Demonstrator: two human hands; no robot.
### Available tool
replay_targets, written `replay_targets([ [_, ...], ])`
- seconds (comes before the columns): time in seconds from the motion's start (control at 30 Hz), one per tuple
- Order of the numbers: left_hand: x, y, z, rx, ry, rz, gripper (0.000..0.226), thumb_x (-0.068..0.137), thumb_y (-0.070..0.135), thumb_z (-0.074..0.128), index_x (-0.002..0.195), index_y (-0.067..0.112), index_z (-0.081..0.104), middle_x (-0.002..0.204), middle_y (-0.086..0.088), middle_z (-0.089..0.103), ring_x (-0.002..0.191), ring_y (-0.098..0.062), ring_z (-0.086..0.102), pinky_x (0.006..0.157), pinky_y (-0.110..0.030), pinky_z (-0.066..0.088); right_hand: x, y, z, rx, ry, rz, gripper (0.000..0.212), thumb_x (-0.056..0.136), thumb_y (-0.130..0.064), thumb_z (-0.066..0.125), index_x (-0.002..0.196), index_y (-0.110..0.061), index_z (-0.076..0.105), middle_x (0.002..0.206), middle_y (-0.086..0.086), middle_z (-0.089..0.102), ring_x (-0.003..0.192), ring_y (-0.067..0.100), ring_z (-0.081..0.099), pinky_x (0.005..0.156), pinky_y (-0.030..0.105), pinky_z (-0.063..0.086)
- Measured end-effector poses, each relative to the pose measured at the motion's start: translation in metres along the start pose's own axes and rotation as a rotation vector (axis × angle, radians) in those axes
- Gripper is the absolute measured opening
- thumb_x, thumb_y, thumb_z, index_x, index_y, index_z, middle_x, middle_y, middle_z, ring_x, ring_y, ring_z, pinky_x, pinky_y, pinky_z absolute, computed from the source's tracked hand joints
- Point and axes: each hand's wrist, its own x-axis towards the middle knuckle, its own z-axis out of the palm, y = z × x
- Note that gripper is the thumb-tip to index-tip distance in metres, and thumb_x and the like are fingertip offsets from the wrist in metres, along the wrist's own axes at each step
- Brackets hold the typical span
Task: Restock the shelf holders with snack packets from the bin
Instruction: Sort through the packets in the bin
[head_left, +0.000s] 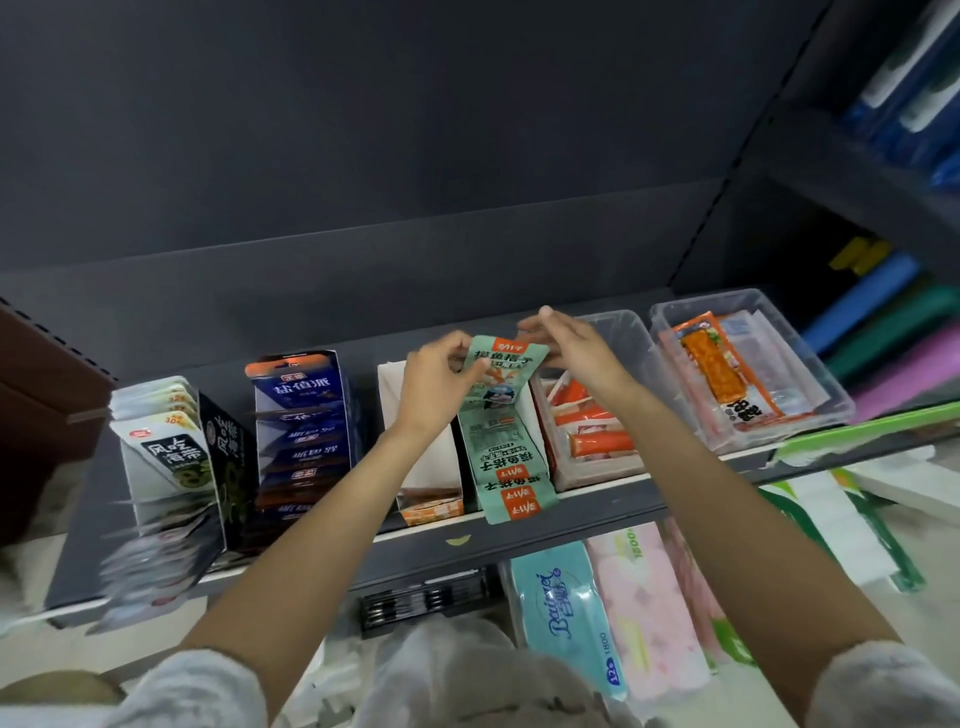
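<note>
At frame centre, the left hand (434, 384) pinches the upright green snack packet (498, 371) above its holder (511, 467) while the loose-fingered right hand (571, 345) steadies it; misalignment could crumple it.

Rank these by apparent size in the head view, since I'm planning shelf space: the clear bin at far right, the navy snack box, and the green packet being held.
1. clear bin
2. navy snack box
3. green packet, gripped by the left hand

The bin and box are close; nearness could skew that.
</note>
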Motion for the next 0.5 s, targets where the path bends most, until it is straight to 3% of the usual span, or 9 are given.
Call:
replay_targets([
  [0.07, -0.003, -0.006, 0.000, 0.285, 0.069, 0.152, 0.015, 0.083, 0.021, 0.071, 0.093, 0.010, 0.068, 0.097, -0.001, 0.068, 0.089, -0.015, 0.057, 0.072, -0.015, 0.039, -0.003, 0.000, 0.001, -0.029, 0.005, -0.030, 0.041, 0.102, -0.039, 0.033, 0.113, -0.013, 0.063, 0.107, 0.000, 0.067, 0.099, 0.008, 0.063, 0.081, 0.018, 0.050],
  [0.13, -0.003, -0.009, -0.004, 0.476, 0.145, 0.294, 0.020, 0.078, 0.026, 0.075, 0.092, 0.011, 0.072, 0.111, -0.001, 0.065, 0.105, -0.023, 0.051, 0.084, -0.031, 0.040, -0.007, 0.003, 0.001, -0.049, 0.024, -0.078, 0.036, 0.101, -0.037, 0.035, 0.110, -0.015, 0.063, 0.107, -0.001, 0.067, 0.101, 0.008, 0.063, 0.087, 0.022, 0.050],
  [0.2, -0.003, -0.012, -0.007, 0.573, 0.150, 0.320, 0.020, 0.077, 0.030, 0.075, 0.087, 0.013, 0.074, 0.118, -0.002, 0.061, 0.111, -0.026, 0.048, 0.086, -0.039, 0.040, -0.011, 0.007, 0.001, -0.113, 0.057, -0.137, 0.029, 0.099, -0.036, 0.044, 0.108, -0.017, 0.064, 0.105, -0.003, 0.067, 0.099, 0.007, 0.063, 0.089, 0.024, 0.050],
  [0.3, -0.008, -0.025, -0.005, 0.692, 0.071, 0.280, 0.021, 0.080, 0.033, 0.071, 0.090, 0.015, 0.077, 0.121, -0.002, 0.060, 0.114, -0.027, 0.048, 0.086, -0.041, 0.039, -0.018, 0.014, 0.001, -0.424, 0.067, -0.313, 0.024, 0.087, -0.034, 0.065, 0.106, -0.019, 0.064, 0.101, -0.009, 0.063, 0.086, 0.004, 0.061, 0.076, 0.023, 0.051],
  [0.4, -0.012, -0.031, -0.008, 0.687, 0.052, 0.227, 0.022, 0.081, 0.032, 0.070, 0.093, 0.014, 0.075, 0.118, -0.002, 0.061, 0.108, -0.027, 0.053, 0.086, -0.042, 0.041, -0.012, 0.020, 0.008, -0.746, 0.116, -0.468, 0.016, 0.081, -0.026, 0.072, 0.093, -0.017, 0.066, 0.093, -0.005, 0.063, 0.070, 0.009, 0.057, 0.069, 0.033, 0.054],
  [0.5, -0.015, -0.028, -0.015, 0.546, 0.144, 0.262, 0.012, 0.079, 0.024, 0.072, 0.089, 0.017, 0.069, 0.104, 0.000, 0.065, 0.091, -0.024, 0.062, 0.078, -0.038, 0.046, -0.001, 0.016, 0.020, -0.666, 0.262, -0.495, 0.005, 0.082, -0.013, 0.071, 0.085, -0.012, 0.067, 0.084, 0.001, 0.067, 0.071, 0.013, 0.063, 0.070, 0.037, 0.056],
])
